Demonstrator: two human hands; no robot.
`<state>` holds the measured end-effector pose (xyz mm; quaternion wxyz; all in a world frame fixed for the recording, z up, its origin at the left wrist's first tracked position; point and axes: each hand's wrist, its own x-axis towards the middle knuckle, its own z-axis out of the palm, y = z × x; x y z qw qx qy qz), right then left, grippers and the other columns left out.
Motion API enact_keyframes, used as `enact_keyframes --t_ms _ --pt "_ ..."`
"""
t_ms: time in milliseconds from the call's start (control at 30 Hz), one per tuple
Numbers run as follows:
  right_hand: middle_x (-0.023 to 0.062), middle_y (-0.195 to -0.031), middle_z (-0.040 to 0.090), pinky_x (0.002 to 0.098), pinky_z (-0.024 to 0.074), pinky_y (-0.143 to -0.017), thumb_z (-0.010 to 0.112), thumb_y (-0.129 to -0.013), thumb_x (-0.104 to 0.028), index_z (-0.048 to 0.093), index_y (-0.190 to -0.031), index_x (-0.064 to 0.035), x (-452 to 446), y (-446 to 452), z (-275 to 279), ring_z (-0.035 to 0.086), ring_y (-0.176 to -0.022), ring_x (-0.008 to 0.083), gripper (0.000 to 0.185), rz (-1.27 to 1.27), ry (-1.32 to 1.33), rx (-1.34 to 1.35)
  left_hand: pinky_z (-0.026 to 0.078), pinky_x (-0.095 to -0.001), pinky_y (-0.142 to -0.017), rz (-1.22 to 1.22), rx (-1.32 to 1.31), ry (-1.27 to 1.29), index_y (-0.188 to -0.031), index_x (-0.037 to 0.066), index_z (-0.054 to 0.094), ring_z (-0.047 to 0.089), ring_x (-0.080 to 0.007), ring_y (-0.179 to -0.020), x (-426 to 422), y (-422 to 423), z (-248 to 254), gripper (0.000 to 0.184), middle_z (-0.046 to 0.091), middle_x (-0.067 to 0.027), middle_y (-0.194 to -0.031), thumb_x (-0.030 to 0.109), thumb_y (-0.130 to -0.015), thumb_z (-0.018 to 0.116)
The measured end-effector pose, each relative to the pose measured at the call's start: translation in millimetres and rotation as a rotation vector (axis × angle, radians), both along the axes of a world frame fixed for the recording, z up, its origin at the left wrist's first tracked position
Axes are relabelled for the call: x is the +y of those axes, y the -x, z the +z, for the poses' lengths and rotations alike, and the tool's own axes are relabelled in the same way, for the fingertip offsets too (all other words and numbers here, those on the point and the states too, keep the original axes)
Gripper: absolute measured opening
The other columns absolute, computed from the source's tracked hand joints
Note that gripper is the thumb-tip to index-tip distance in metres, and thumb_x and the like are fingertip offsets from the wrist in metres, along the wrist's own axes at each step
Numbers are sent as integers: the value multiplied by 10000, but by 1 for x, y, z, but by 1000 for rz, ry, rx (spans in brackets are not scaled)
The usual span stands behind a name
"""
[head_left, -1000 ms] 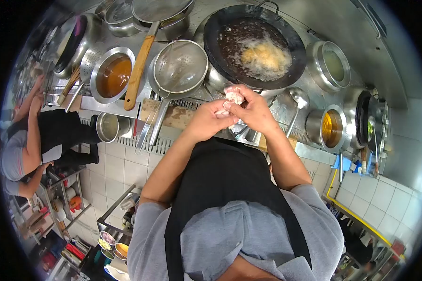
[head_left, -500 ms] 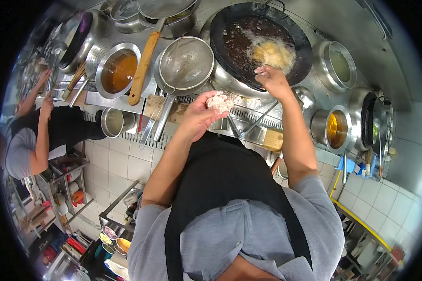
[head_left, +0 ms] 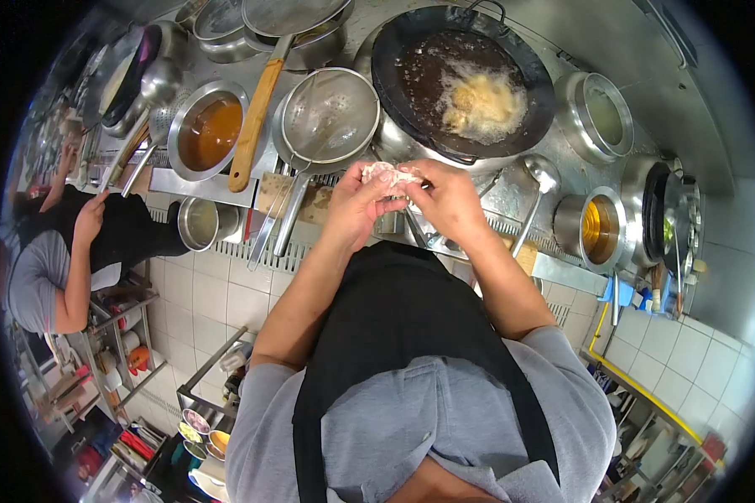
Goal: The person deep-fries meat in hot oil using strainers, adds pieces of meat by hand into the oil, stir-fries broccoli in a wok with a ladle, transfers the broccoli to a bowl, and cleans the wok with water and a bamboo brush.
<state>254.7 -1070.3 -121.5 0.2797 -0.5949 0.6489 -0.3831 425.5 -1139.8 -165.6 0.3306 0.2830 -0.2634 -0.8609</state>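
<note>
A clump of pale pink, coated raw meat [head_left: 382, 174] rests in the fingers of my left hand [head_left: 356, 205]. The fingers of my right hand [head_left: 449, 199] are closed at its right side, pinching it. Both hands meet in front of my apron, near the stove's front edge. Beyond them, a black wok [head_left: 466, 84] of dark oil stands on the stove. Golden pieces of frying food [head_left: 478, 105] bubble in its near right part. To the left of the wok, a round mesh strainer [head_left: 330, 113] lies over a pan.
A pot of brown liquid [head_left: 212, 130] and a wooden-handled strainer [head_left: 264, 117] are on the left. On the right stand a pot of yellow oil [head_left: 600, 226], a ladle [head_left: 538, 180] and a steel pot [head_left: 600, 117]. A co-worker [head_left: 67, 243] stands at far left.
My right hand has come back from over the wok to the meat in my left hand. The frying food has spread a little. The co-worker's hands have moved.
</note>
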Motion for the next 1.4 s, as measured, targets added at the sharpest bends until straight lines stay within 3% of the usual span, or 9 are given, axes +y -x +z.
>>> enact_keyframes --t_ms 133,267,400,567,800,967,1067,1200,1400 --pt "102 -1043 745 288 585 -693 647 -967 -52 677 -1160 2 4 16 -5 724 -852 182 202 -107 -20 -539 627 -393 -838 81 76 -33 -1172 36 513 696 -238 -1029 -2 2 -3 238 660 -128 -1121 71 -973 640" --pt "124 -1125 709 351 627 -794 552 -1023 -11 639 -1242 17 3 40 3 706 -978 196 238 -140 -47 -963 614 -419 -888 20 143 -26 -1222 35 477 675 -252 -1089 -7 -1 1 296 640 -138 -1168 24 -962 618" --pt "147 -1145 707 341 621 -826 565 -1036 -91 640 -1248 36 -1 34 1 711 -944 197 259 -45 -122 -1043 624 -401 -864 -35 152 -5 -1193 48 507 689 -244 -1059 -3 6 3 260 658 -131 -1147 40 -965 630" --pt "97 -964 681 368 621 -826 598 -1018 -66 646 -1044 22 -9 28 -14 712 -959 222 103 -47 -97 -980 631 -349 -769 -26 -23 72 -1091 65 565 715 -211 -958 -3 5 -4 159 692 -102 -1067 107 -975 665" --pt "111 -1066 684 398 616 -835 628 -983 -45 637 -1157 -15 -18 66 -1 700 -969 238 176 -278 -69 -1285 621 -351 -790 33 -86 28 -1137 69 546 703 -193 -996 -6 -15 -11 193 684 -100 -1127 122 -984 650" --pt "109 -1032 691 279 528 -687 617 -982 -106 629 -1143 -26 -25 75 -28 643 -809 145 180 -140 -222 -1078 612 -411 -856 93 56 -77 -1271 35 532 693 -254 -1071 -6 -26 -5 310 656 -152 -1241 124 -988 624" --pt "90 -913 699 283 527 -670 614 -922 -63 659 -1045 -13 -57 86 -31 657 -806 142 141 -267 -214 -399 600 -435 -898 98 85 -92 -1310 21 528 690 -262 -1084 -5 -33 -5 337 654 -155 -1263 130 -998 599" --pt "132 -974 742 338 547 -833 620 -882 -115 683 -1149 -14 -115 83 -59 714 -904 228 293 -97 -163 85 601 -414 -885 100 -11 -36 -1265 32 562 694 -252 -1080 -1 -34 -12 287 671 -139 -1225 126 -997 608" --pt "138 -1136 729 339 537 -905 684 -872 -133 687 -1243 -77 -140 62 -64 692 -1053 235 375 -145 -53 203 583 -316 -715 141 -65 16 -1139 62 595 700 -162 -880 -3 -28 -15 191 697 -64 -1036 158 -991 669"
